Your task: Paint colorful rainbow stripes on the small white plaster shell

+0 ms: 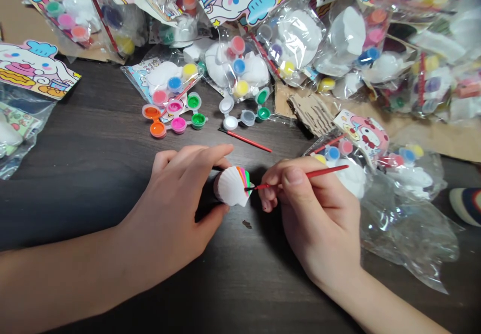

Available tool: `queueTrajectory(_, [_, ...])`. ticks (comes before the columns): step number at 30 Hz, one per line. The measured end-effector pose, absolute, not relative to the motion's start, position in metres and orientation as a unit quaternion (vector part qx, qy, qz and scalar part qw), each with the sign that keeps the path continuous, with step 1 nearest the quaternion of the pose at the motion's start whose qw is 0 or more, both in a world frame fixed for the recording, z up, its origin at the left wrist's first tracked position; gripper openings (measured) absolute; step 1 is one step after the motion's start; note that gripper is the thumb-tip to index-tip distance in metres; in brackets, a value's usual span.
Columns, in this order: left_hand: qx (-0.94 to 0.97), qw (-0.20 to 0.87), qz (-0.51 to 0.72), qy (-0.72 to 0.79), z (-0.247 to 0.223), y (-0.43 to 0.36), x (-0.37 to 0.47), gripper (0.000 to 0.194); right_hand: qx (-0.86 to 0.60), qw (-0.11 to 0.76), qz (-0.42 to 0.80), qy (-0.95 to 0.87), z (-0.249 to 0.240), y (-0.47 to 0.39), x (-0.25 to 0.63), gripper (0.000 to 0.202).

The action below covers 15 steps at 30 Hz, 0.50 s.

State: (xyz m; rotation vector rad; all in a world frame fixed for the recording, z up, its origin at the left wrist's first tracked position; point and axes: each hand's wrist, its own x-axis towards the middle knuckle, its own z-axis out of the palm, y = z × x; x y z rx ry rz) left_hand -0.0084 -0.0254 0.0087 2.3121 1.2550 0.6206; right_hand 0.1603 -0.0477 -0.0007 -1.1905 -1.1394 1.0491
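A small white shell figurine point(230, 187) with ribbed grooves has orange, pink and green stripes along its right side. My left hand point(182, 193) steadies it with the thumb below and fingers above, the index finger stretched out past it. In a pen-like pinch, my right hand point(315, 213) holds a thin red paintbrush point(319, 171). Its dark bristles touch the shell near the green stripe. Above the hands are open paint pots: orange point(158, 128), pink point(178, 124) and green point(198, 120). A second red paintbrush point(248, 141) lies on the table.
White and grey paint pots point(247, 118) sit at the centre back. Several plastic-bagged craft kits point(295, 38) crowd the far side over cardboard point(311, 113). A clear plastic bag point(409, 238) lies at right, near a striped cup-like object point(466, 206). Another bagged kit point(22, 118) is at left.
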Motion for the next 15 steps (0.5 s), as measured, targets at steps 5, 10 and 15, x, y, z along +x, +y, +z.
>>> queueTrajectory(5, [0.836, 0.213, 0.227, 0.452, 0.0077, -0.025, -0.008, 0.044, -0.508, 0.543, 0.447, -0.497, -0.0007, -0.049, 0.1614, 0.021])
queueTrajectory(10, [0.836, 0.218, 0.23, 0.448, 0.0078, -0.0255, -0.0086, 0.045, -0.502, 0.556, 0.451, -0.485, -0.001, -0.0502, 0.1621, 0.02])
queueTrajectory(15, [0.836, 0.219, 0.226, 0.449, 0.0095, -0.0258, -0.0086, 0.046, -0.494, 0.55, 0.461, -0.491, -0.0011, -0.0504, 0.1618, 0.021])
